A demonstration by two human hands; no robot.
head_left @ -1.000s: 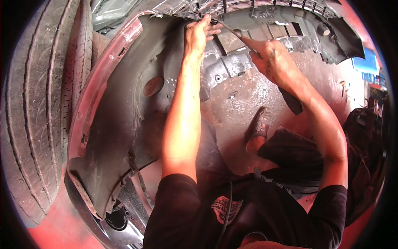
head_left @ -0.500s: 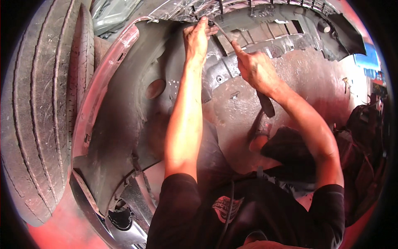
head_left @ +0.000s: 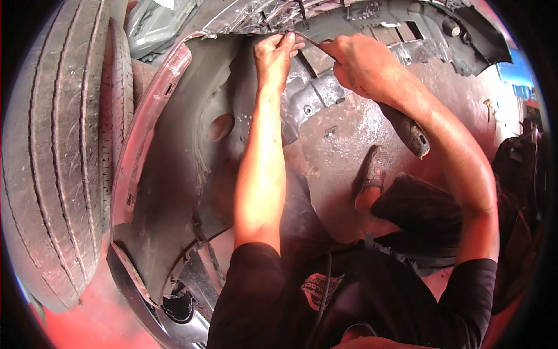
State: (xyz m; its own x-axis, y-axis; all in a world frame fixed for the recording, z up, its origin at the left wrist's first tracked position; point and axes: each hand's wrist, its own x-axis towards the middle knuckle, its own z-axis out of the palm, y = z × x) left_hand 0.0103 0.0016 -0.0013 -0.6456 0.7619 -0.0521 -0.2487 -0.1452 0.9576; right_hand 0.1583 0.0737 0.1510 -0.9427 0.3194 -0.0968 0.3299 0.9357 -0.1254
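A large dark plastic car bumper (head_left: 168, 145), its inner side toward me, curves around in front of me and to my left. At its far upper edge, my left hand (head_left: 274, 58) is closed, thumb pressed toward the fingers; what lies between them is too small to make out. My right hand (head_left: 363, 64) grips a tool with a dark handle (head_left: 410, 132) and a thin metal shaft (head_left: 307, 39). The handle sticks out below the palm toward me. The shaft's tip reaches the bumper edge beside my left fingertips, and its exact contact is hidden.
Worn tyres (head_left: 58, 151) stand at the far left, close to the bumper's reddish rim (head_left: 125, 180). Clear plastic-like parts (head_left: 163, 26) lie behind. My shod foot (head_left: 376, 168) rests on the shiny floor (head_left: 331, 168). Something blue (head_left: 514, 75) is at the right rim.
My right hand has moved up, and its wrist has turned so the tool's handle swings outward to the right. The extended index finger has curled in. My left hand stays nearly in place.
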